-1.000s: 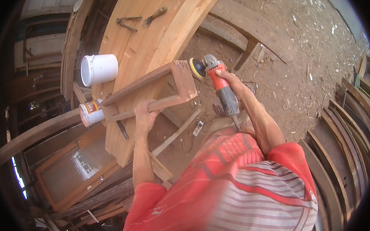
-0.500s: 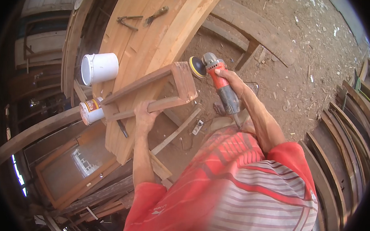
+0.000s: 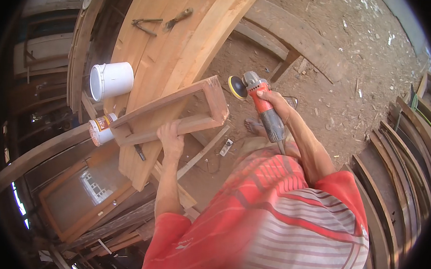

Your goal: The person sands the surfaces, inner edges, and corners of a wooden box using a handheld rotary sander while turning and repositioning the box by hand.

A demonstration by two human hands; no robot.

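My left hand (image 3: 170,134) grips the near rail of a rectangular wooden frame (image 3: 216,101), fingers wrapped over its edge. The frame is tilted above the bench of pale planks (image 3: 180,59). In my right hand (image 3: 274,102) is a red and grey angle grinder (image 3: 265,108), held round its body with the thumb on top. A round pad with a yellow rim (image 3: 237,87) sits at the grinder's head, a short gap to the right of the frame's end. I cannot tell whether the pad is spinning.
Pliers (image 3: 146,25) and a scraper-like tool (image 3: 178,18) lie on the planks. At the left stand a white bucket (image 3: 112,80) and a smaller labelled tub (image 3: 101,129). A power socket strip (image 3: 226,147) is on the ground. A low wooden bench (image 3: 298,36) and stacked curved boards (image 3: 393,192) lie to the right.
The grinder has moved slightly right and down, away from the frame's end. The frame has dropped a little and its open side has turned more toward me.
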